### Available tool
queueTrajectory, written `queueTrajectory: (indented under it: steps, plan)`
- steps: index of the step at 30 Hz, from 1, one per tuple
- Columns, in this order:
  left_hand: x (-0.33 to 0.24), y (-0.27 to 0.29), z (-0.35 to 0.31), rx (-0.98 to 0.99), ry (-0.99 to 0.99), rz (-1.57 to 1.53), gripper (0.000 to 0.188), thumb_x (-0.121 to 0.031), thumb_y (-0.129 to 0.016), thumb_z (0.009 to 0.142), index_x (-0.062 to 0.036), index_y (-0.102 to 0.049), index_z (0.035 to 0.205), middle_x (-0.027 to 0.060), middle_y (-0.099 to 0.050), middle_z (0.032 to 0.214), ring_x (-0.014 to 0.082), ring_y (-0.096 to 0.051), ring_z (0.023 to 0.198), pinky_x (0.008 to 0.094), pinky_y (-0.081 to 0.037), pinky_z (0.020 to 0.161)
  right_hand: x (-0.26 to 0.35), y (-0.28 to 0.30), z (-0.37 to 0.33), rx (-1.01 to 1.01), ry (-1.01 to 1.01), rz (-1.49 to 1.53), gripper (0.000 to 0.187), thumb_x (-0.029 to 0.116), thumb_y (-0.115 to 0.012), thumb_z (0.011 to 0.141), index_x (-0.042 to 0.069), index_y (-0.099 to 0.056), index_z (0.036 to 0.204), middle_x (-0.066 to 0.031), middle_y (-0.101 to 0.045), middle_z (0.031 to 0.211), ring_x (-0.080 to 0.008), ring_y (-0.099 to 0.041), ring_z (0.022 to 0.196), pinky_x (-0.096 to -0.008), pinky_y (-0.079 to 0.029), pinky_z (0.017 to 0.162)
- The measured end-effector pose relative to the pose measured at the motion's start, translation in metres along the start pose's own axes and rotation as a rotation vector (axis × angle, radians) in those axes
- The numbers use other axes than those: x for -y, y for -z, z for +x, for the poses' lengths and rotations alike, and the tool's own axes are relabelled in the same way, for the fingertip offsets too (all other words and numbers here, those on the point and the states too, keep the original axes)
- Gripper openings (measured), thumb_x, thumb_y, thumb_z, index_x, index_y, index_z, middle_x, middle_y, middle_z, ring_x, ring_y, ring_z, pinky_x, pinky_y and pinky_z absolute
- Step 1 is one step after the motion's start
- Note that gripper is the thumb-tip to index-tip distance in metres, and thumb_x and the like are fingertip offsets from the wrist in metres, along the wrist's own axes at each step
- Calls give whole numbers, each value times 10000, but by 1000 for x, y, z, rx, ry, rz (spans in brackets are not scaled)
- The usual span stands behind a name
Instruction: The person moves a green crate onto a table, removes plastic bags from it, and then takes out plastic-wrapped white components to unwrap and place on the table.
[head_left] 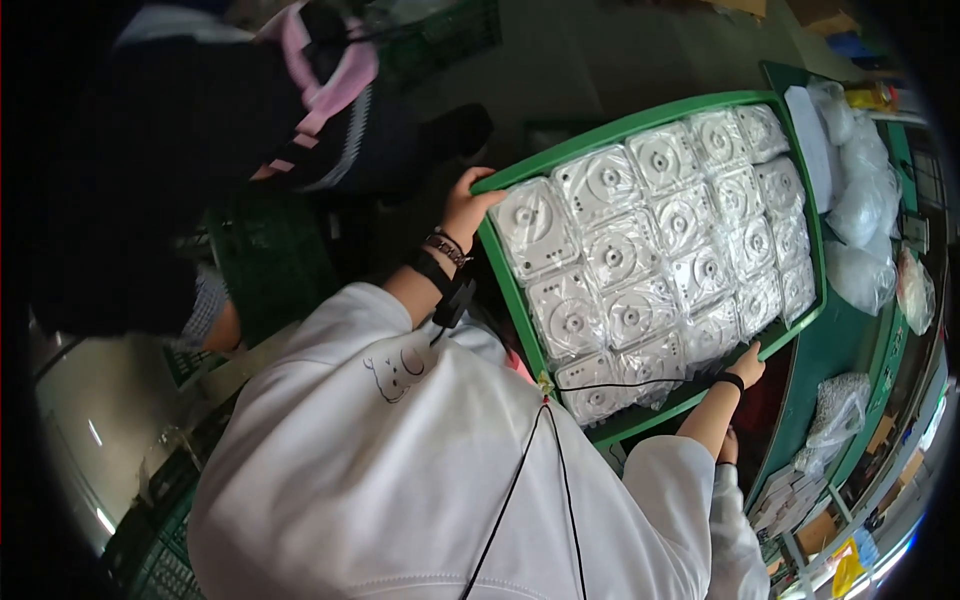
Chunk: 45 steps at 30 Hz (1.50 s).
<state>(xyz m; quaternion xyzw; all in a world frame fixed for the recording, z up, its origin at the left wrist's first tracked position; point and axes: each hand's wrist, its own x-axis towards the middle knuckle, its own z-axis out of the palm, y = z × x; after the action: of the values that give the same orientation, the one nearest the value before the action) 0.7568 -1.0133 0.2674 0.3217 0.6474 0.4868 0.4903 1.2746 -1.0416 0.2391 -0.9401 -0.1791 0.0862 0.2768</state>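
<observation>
A green plastic crate (655,118) is held tilted in front of my body. Rows of white square parts with round centres (612,255), each in a clear plastic bag, fill it. My left hand (468,207) is closed over the crate's far left corner, its fingers on the rim. At the near right, my right hand (746,367) grips the opposite side's rim; part of its fingers is hidden beneath. A black cord (625,385) runs from my right wrist across the nearest bagged parts. A black device (454,303) hangs at my left wrist.
A person in dark clothes with pink trim (325,85) stands at the left. Another person's white sleeve (738,525) shows beside my right arm. Along the right runs a green workbench (838,345) with clear bags (865,190) and a stack of white pieces (790,497). Dark green crates (270,255) stand at left.
</observation>
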Motion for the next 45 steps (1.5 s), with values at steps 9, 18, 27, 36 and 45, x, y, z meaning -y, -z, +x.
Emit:
queueTrajectory:
  steps: [9,18,27,36,45]
  plan:
    - [-22,23,18,302,-79,434,347,-168,-604,705,-39,-501,1011,94,-586,929,171,-557,856,281,-424,732,-21,-7,10,164,3,-55,559,317,-633,707,-73,-411,1041,-231,-539,961,-323,-538,872,-368,-425,752]
    - [-55,-5,49,387,-114,924,410,-327,-531,804,-32,-462,1080,70,-585,923,179,-540,870,304,-415,763,-67,11,-80,383,74,136,526,169,-615,740,-68,-333,1116,-188,-489,1013,-256,-492,910,-320,-393,798]
    - [18,4,194,821,293,580,401,-361,-514,813,-74,-474,1092,88,-578,929,197,-538,901,293,-417,767,-57,22,-123,79,111,60,309,178,-527,826,-73,-462,993,-176,-527,905,-245,-490,794,-314,-400,746]
    - [244,-28,347,155,-348,1396,585,-250,-618,716,-142,-356,1228,116,-429,1162,286,-509,933,406,-415,786,-31,-16,-134,45,49,-153,288,126,-462,838,-71,-441,1047,-134,-530,916,-202,-484,801,-292,-387,733]
    - [292,-69,413,145,-444,1386,180,-137,-470,755,-124,-493,933,46,-500,880,235,-516,810,376,-442,683,-78,-7,-116,50,102,-88,378,95,-436,839,-79,-360,1165,-145,-494,1049,-208,-474,837,-273,-376,755]
